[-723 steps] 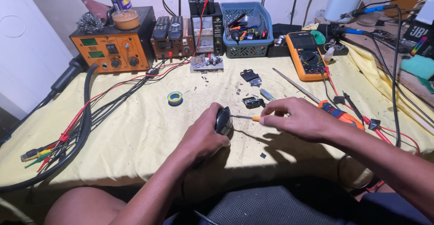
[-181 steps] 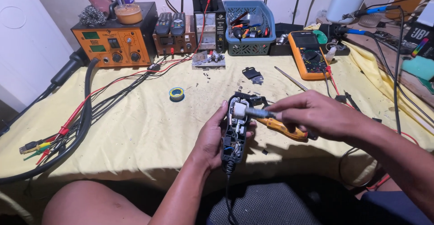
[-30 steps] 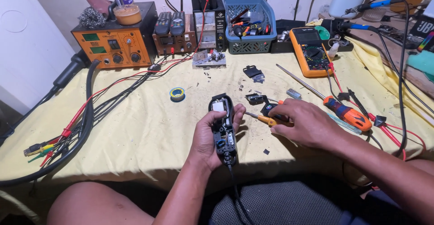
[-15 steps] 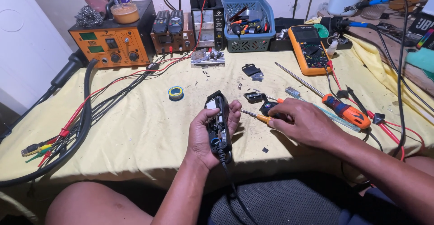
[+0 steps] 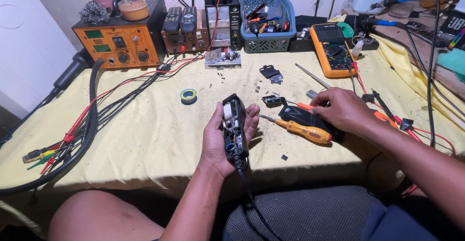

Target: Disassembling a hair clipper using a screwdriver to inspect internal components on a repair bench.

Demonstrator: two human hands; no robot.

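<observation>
My left hand [image 5: 220,142] is shut on an opened black hand-held device [image 5: 234,129], held upright above the table's front edge. Its inner parts face me and its black cord hangs down toward my lap. My right hand [image 5: 341,109] rests on a black cover piece [image 5: 301,117] lying on the yellow cloth [image 5: 145,134], with its fingers curled over the cover's right end. An orange-handled screwdriver [image 5: 304,131] lies loose on the cloth just in front of that cover, between my two hands.
An orange soldering station [image 5: 121,42], a bench power supply [image 5: 223,21] and a blue basket of tools [image 5: 269,25] line the back. An orange multimeter [image 5: 334,47], a solder roll [image 5: 188,96], small black parts [image 5: 270,71] and a bundle of cables [image 5: 87,125] lie around.
My right hand has put the orange screwdriver down on the cloth and moved onto the black cover. My left hand has tilted the device more upright.
</observation>
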